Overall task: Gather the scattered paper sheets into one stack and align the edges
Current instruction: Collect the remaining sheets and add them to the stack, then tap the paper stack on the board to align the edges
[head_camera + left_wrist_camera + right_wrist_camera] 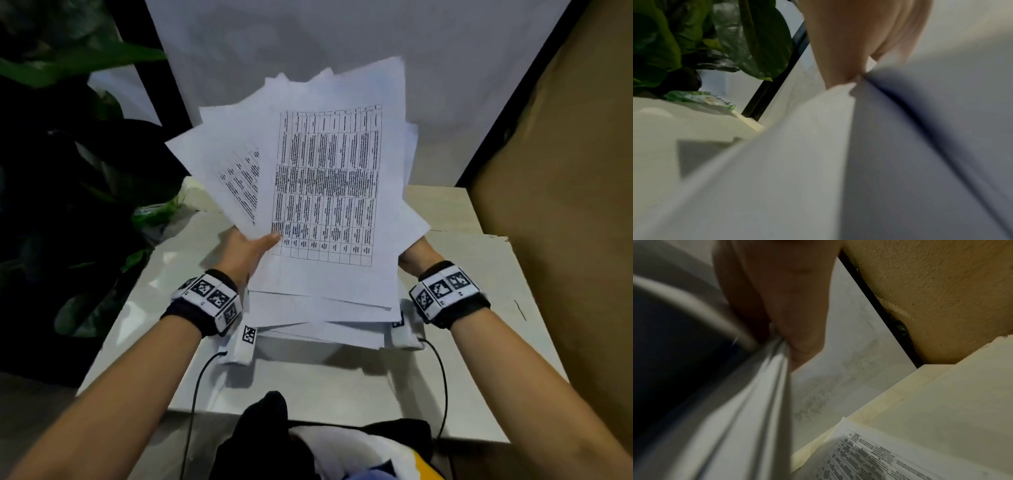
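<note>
A loose bundle of white paper sheets (329,178) is fanned out and tilted up above the table; the top sheet carries a printed table. My left hand (263,241) grips the bundle's left edge, with the thumb on the top sheet and the fingers underneath. My right hand (414,251) holds the right edge and is mostly hidden behind the paper. The left wrist view shows fingers (849,40) pinching the sheets (838,162). In the right wrist view, fingers (781,296) clamp several sheet edges (748,402), and another printed sheet (879,459) lies low near the table.
The pale table (308,387) sits under the bundle, with flat cardboard (479,291) on its right part. A brown board (565,171) stands at the right and a leafy plant (85,137) at the left. A green packet (154,212) lies at the table's back left corner.
</note>
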`<state>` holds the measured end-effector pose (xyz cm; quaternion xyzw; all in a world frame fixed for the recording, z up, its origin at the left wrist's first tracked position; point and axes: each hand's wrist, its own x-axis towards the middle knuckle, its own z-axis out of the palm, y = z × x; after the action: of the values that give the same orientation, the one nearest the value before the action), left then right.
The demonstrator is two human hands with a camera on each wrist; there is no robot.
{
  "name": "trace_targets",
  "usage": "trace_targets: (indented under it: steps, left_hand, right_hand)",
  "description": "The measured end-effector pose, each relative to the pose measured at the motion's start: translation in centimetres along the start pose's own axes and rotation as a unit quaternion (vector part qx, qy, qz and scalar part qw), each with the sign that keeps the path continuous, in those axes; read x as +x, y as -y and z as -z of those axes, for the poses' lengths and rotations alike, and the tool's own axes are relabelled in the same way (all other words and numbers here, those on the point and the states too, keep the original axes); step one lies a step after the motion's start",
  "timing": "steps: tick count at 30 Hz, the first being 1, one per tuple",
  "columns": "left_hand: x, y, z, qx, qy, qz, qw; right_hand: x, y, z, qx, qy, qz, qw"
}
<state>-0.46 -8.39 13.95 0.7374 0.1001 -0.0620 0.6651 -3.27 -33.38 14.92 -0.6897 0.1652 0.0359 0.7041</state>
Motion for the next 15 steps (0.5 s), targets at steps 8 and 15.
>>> trace_targets:
  steps: [8, 15]
  left_hand:
    - [-2.3, -2.5, -0.5, 0.028, -0.015, -0.066, 0.997]
    - [-2.1, -2.0, -1.1, -0.043, -0.001, -0.074, 0.996]
  right_hand:
    - [-0.5, 2.2, -0.4, -0.106, 0.035, 0.085, 0.99]
    - [0.1, 0.6, -2.1, -0.084, 0.05, 0.09, 0.991]
